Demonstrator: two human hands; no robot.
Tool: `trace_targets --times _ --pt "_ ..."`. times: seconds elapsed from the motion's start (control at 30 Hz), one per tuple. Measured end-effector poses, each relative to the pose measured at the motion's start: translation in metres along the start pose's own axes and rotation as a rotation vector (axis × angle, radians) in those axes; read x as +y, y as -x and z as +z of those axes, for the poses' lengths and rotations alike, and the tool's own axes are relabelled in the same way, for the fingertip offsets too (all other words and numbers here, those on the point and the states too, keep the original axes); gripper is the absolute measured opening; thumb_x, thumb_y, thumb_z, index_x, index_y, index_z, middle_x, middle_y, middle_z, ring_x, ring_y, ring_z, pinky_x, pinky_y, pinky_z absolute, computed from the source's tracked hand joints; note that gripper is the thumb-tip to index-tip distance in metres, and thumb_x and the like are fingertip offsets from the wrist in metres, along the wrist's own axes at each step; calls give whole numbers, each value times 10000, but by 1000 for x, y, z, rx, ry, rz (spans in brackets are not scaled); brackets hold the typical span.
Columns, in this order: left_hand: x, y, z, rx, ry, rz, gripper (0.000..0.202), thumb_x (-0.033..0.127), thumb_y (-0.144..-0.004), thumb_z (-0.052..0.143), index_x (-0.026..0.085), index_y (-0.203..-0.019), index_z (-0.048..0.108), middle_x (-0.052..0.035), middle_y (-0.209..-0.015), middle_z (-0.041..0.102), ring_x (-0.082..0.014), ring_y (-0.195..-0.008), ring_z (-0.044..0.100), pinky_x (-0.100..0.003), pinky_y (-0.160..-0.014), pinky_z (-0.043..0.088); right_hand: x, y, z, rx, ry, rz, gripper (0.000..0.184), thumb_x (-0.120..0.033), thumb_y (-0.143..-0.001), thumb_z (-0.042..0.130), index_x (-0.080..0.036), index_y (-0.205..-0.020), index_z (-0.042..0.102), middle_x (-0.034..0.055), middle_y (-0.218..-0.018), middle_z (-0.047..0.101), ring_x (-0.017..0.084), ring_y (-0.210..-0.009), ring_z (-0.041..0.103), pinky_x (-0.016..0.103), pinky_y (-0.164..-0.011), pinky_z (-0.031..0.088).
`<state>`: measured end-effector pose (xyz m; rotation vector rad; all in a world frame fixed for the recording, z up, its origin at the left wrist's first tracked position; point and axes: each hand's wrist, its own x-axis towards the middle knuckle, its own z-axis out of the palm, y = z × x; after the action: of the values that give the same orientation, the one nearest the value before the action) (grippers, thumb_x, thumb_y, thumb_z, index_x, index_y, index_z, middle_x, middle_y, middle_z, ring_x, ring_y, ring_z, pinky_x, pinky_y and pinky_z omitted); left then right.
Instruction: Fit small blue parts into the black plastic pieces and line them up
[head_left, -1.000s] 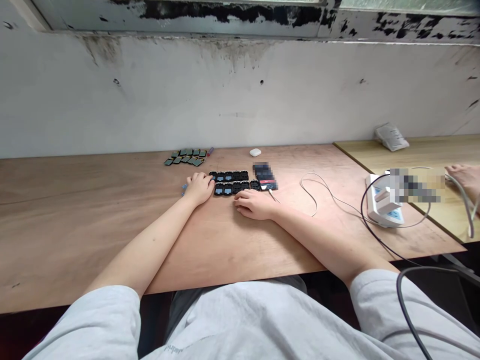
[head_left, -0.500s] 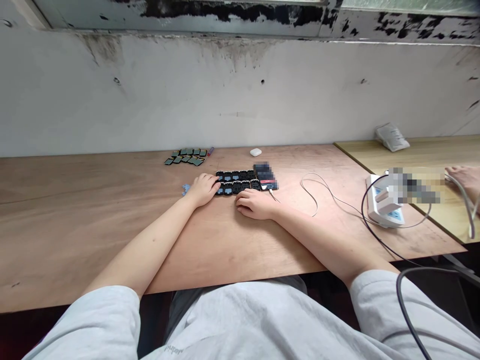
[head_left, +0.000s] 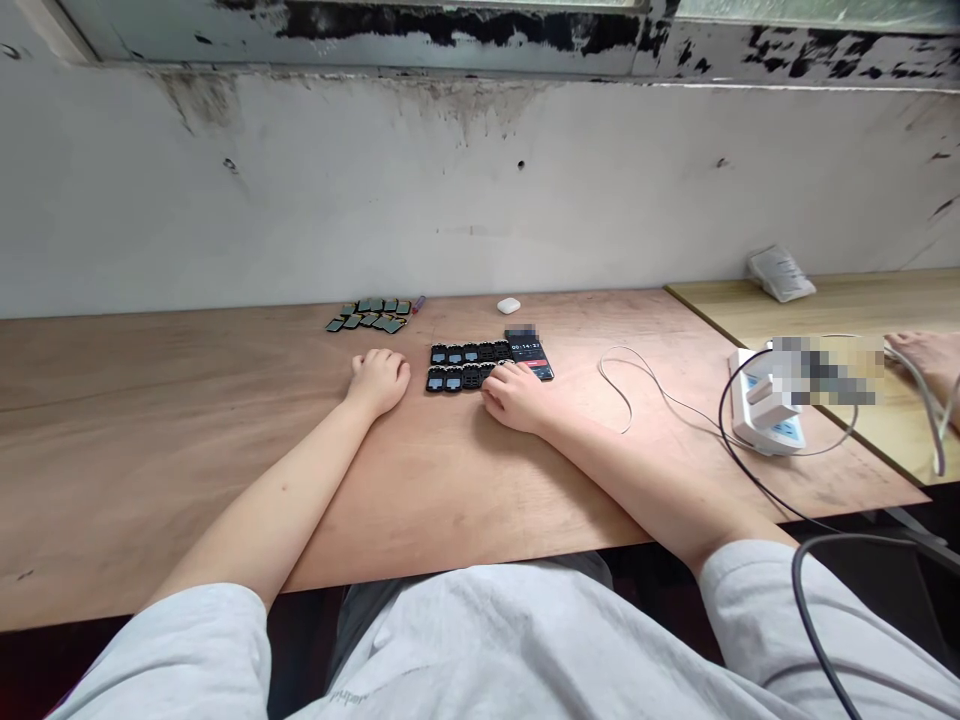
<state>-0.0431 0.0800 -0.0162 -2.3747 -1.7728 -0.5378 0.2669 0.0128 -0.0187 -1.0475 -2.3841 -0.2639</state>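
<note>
Two rows of black pieces sit left of the phone on the desk, probably light, stiff plastic; pinch the edges. Your left hand and right hand look curled, can't tell if gripping.

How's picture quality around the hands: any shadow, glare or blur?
Head view: soft light, no harsh glare; faint shadow below the right hand on the table; black parts too small for fine detail; pixelated blocks across the phone's top and by the power strip; apparent wide-angle stretch towards the edges.
</note>
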Motion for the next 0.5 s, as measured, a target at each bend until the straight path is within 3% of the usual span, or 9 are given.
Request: trace_targets --times 0.1,0.23,0.5 --pt "-14 0 -3 -17 -35 -59 388 255 -943 387 195 -1064 750 -153 -1224 726 -343 -1232 579 -547 -1062 372 5 0 3 98 92 186 190 -260 -1026 536 -184 -930 682 154 -982 653 319 -982 544 465 -896 427" --pt "-30 -3 -8 -60 -18 -35 370 226 -844 461 204 -1028 782 -118 -1198 760 -340 -1228 608 -526 -1066 411 10 2 8 117 87 265 204 -365 -992 650 -189 -901 698 163 -959 642 340 -1026 532 497 -937 439" --pt "-60 -7 -10 -67 133 131 394 294 -708 504 213 -925 822 -97 -1121 801 -322 -1144 704 -445 -1046 525 -1 0 -2 -69 252 348 402 -445 -1070 492 -158 -965 753 160 -1050 681 328 -1078 534 473 -930 408"
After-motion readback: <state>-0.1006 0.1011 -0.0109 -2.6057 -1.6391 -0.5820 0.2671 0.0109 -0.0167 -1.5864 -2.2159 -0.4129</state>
